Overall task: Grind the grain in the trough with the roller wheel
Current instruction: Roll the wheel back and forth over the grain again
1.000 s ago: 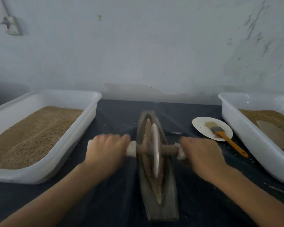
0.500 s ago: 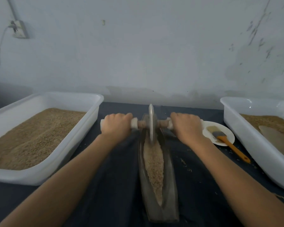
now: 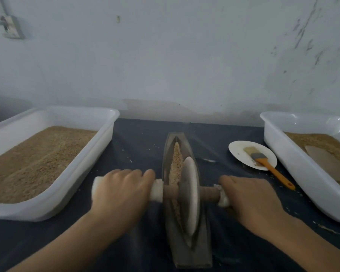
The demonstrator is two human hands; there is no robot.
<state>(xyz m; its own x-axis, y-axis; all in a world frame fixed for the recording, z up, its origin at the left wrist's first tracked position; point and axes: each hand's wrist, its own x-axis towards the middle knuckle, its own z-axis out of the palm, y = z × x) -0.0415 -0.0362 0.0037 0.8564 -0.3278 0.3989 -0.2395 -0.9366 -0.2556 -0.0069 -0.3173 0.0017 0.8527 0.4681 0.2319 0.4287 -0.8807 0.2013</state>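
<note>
Long dark boat-shaped wooden trough point(image 3: 186, 250) on dark cloth-covered surface point(image 3: 141, 146), lying between the hands. Pale stone roller wheel point(image 3: 190, 195) stands upright in the trough on tan crushed grain point(image 3: 176, 163). Left hand point(image 3: 122, 193) and right hand point(image 3: 249, 199) each grasp a white-wrapped end of the wheel's wooden axle point(image 3: 209, 194).

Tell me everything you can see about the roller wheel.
The roller wheel is a pale, thin disc standing on edge in the dark, boat-shaped trough, near its middle, with grain lying beyond it. A brown, wood-like axle runs through its centre, with whitish wrapped ends. The left hand and right hand each grip one end.
</note>
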